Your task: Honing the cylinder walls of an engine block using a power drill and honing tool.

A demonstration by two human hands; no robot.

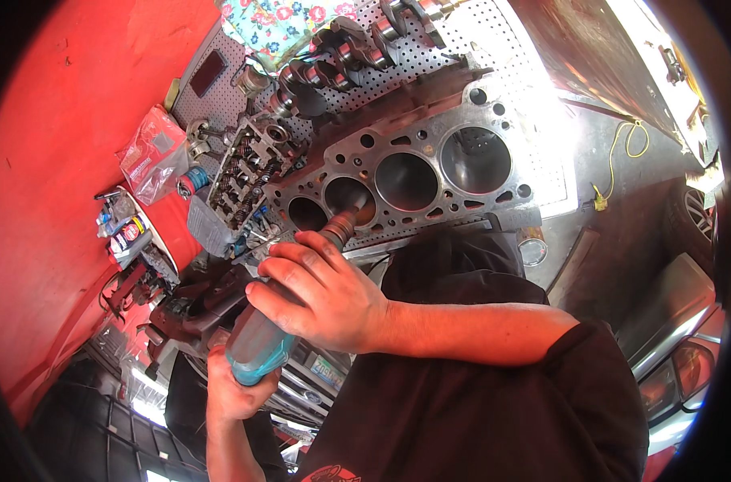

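Observation:
A teal and grey power drill (262, 341) is held in both my hands, tilted with its front end toward an engine block (391, 145). My left hand (235, 387) is closed round the rear grip of the drill. Over the drill's front body lies my right hand (329, 293), its fingers curled across the top. The nose of the drill reaches the near rim of the second cylinder bore (348, 193) from the left. What is fixed in its chuck is only partly visible. The block's flat face shows several round bores and smaller holes.
The block rests on a perforated metal table (494, 40). Behind it lie a crankshaft (345, 60), a floral cloth (281, 24) and a dark phone (208, 74). A cylinder head (241, 173) stands left of it. A can (532, 247) sits at the right; a red drum (168, 225) holds bottles.

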